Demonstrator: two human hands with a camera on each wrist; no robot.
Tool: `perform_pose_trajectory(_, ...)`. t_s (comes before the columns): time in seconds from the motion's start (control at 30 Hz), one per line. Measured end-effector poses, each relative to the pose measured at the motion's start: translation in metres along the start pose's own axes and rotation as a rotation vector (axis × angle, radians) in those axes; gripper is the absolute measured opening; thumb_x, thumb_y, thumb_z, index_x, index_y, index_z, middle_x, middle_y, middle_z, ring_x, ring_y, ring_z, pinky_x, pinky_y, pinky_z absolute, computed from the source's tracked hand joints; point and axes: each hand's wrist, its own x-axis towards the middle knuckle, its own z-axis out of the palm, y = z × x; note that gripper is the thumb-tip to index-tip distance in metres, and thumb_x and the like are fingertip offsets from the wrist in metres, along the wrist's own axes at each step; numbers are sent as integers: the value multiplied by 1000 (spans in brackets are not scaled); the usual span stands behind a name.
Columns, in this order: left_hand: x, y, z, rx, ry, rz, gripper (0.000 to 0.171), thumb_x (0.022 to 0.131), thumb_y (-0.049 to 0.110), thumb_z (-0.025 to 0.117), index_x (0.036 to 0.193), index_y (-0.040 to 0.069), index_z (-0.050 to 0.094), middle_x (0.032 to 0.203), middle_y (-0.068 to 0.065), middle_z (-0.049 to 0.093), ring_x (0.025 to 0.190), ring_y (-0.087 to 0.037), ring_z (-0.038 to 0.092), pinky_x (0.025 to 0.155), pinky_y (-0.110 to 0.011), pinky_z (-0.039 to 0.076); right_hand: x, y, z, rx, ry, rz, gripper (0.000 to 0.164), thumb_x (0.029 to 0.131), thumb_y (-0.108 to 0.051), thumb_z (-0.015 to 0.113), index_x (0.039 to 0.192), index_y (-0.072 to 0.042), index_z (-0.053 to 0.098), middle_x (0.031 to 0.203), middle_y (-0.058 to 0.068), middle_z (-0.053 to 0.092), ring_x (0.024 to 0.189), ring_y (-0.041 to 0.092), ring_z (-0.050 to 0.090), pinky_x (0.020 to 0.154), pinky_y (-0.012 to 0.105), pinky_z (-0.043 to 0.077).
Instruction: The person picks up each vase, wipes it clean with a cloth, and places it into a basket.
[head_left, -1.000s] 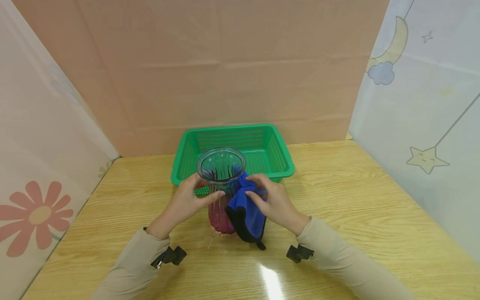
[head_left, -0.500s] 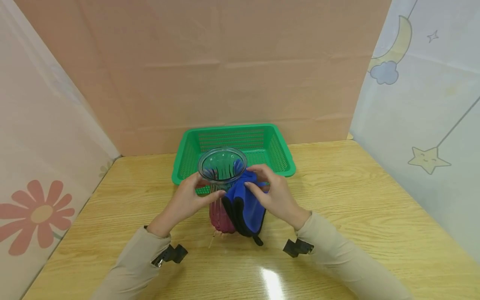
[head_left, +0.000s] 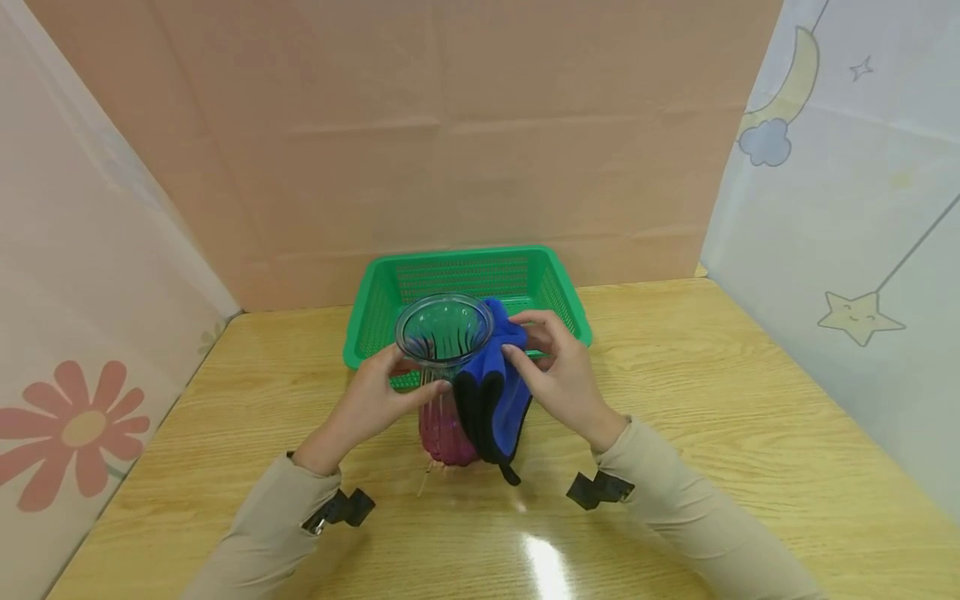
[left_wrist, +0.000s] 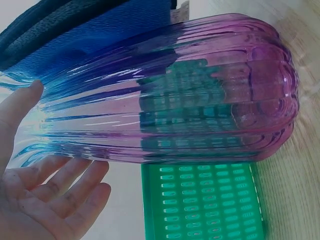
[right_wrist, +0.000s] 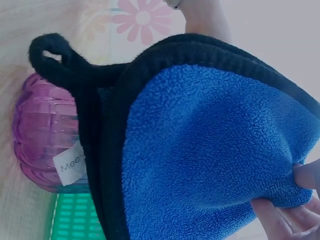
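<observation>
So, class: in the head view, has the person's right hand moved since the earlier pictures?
Yes: judged against the green basket, the right hand has moved upward in the picture and slightly right.

My bare left hand [head_left: 377, 398], gripping, thumb spread; my bare right hand [head_left: 564, 375], pinching; my beige-sleeved forearms [head_left: 272, 521], angled inward.

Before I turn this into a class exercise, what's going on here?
A person's left hand holds a vase just below the rim. The right hand pinches a cloth near that rim, and the rest of the cloth hangs down on the right-hand side of the vase. At this moment the vase is upright, mouth up, and seems to rest on the table. Just behind it sits a basket.
</observation>
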Motion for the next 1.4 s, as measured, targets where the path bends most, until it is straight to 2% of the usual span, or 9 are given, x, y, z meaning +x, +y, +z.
perform_pose_trajectory(0.07,0,1,-1,1,-3,5,49,80,26,75,124,15,56,119,-8,64,109,-27,63,95,-46,51,1,-1,-2,32,24,-2,33,83,8,62,114,3,50,95,22,69,81,-3,63,55,21,55)
perform_pose_trajectory(0.23,1,1,-3,26,-13,37,48,80,25,74,123,16,55,118,-5,63,107,-22,63,95,-41,52,5,-5,-6,69,65,0,35,84,9,61,116,5,48,97,25,67,80,-3,62,54,18,53)
perform_pose_trajectory(0.57,0,-2,-4,76,-27,133,43,83,19,71,123,9,58,122,-13,55,108,-28,61,93,-42,53,5,-7,-6,106,34,23,40,84,11,59,122,7,47,106,27,65,89,-3,63,67,17,55)
perform_pose_trajectory(0.8,3,-5,-5,73,-48,164,38,84,16,70,120,8,62,127,-13,53,114,-29,56,93,-42,53,3,-7,-4,100,14,52,44,84,10,60,127,6,47,116,27,62,93,-6,62,73,16,55)
perform_pose_trajectory(1.03,3,-3,-6,93,-39,166,39,82,16,72,119,7,62,122,-12,58,109,-27,60,91,-40,54,2,-6,-2,102,-3,91,44,84,8,61,127,5,48,116,26,63,90,-5,62,71,16,56)
perform_pose_trajectory(1.2,2,-4,-6,69,-26,131,42,81,16,72,120,8,59,114,-10,64,102,-25,64,90,-40,54,1,-3,0,67,-18,113,44,85,4,62,127,1,49,113,23,65,88,-1,62,70,18,56)
perform_pose_trajectory(1.4,1,-7,-6,52,-7,94,44,81,18,73,121,9,58,110,-10,67,100,-25,66,89,-43,54,-2,-1,3,32,-38,124,42,86,0,63,126,-1,50,112,21,66,94,20,67,70,20,57)
